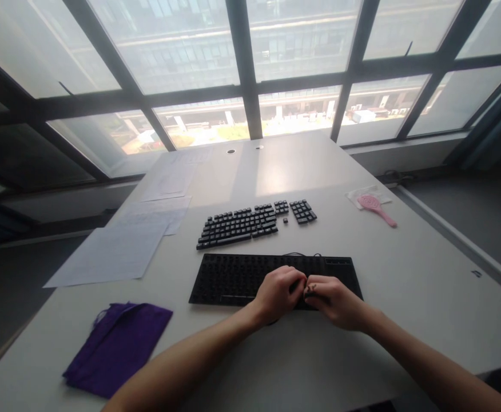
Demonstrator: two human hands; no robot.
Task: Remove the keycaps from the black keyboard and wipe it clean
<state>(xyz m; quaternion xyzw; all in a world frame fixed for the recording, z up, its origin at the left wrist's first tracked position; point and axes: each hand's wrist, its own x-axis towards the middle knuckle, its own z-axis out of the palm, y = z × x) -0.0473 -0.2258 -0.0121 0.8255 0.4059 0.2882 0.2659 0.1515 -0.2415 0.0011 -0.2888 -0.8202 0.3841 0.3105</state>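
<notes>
A black keyboard base (pixel 233 274), stripped of its keycaps, lies across the desk in front of me. Over its right half, my left hand (pixel 278 294) and my right hand (pixel 340 303) meet at the fingertips. Both are closed. A small dark piece (pixel 310 290) shows at my right fingers; its kind is too small to make out. Whatever my left fingers pinch is hidden. Behind the base, black keycaps (pixel 239 226) are laid out in keyboard order, with a single keycap (pixel 285 220) beside the number-pad group (pixel 303 212).
A purple cloth pouch (pixel 119 346) lies at the front left. Paper sheets (pixel 108 254) spread along the left side of the white desk (pixel 216 366). On the right, a pink hairbrush (pixel 377 209) rests partly on a white wrapper (pixel 356 197). Windows stand beyond the far edge.
</notes>
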